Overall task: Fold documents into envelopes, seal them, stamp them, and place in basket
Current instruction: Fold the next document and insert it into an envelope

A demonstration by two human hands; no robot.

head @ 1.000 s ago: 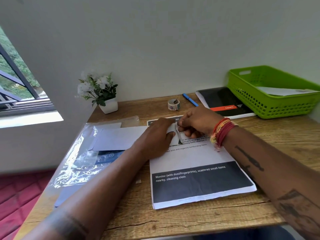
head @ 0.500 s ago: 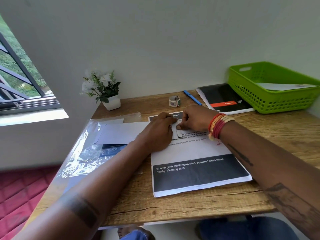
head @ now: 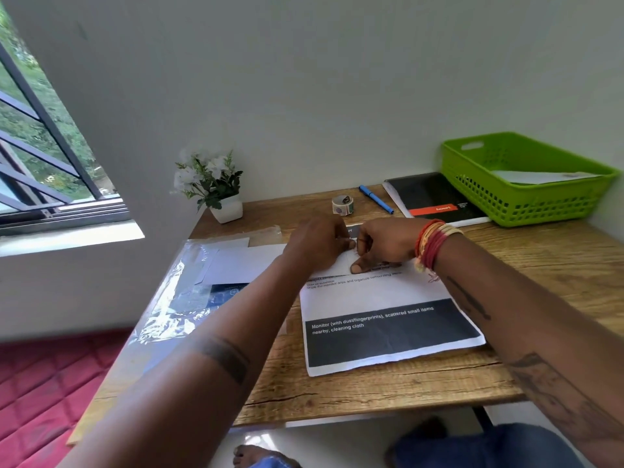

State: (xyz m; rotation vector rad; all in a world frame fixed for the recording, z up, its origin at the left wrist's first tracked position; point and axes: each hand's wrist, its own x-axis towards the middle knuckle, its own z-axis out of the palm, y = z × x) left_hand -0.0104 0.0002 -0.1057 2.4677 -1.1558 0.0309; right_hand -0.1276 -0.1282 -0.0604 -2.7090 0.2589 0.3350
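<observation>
Both forearms reach in from the bottom of the frame and meet just above its centre, over the far end of a printed document (head: pixel 388 319) that lies flat on the wooden table (head: pixel 547 261). The left hand (head: pixel 319 244) lies knuckles up, its fingers bent down onto a small white folded paper (head: pixel 337 266) on the sheet; whether it pinches or only presses the paper cannot be told. The right hand (head: pixel 385 243), with red and yellow threads round the wrist, is curled beside it, its thumb pressed flat on the same paper's near edge and its fingers bent over it. The two hands almost touch.

At the upper right of the frame a green basket (head: pixel 526 201) stands on the table with a white envelope (head: pixel 540 177) lying in it. Left of the hands, white envelopes (head: pixel 243 265) rest on a clear plastic sleeve (head: pixel 169 309). Beyond the hands are a roll of stamps (head: pixel 342 205), a blue pen (head: pixel 375 198) and a black notebook (head: pixel 432 197).
</observation>
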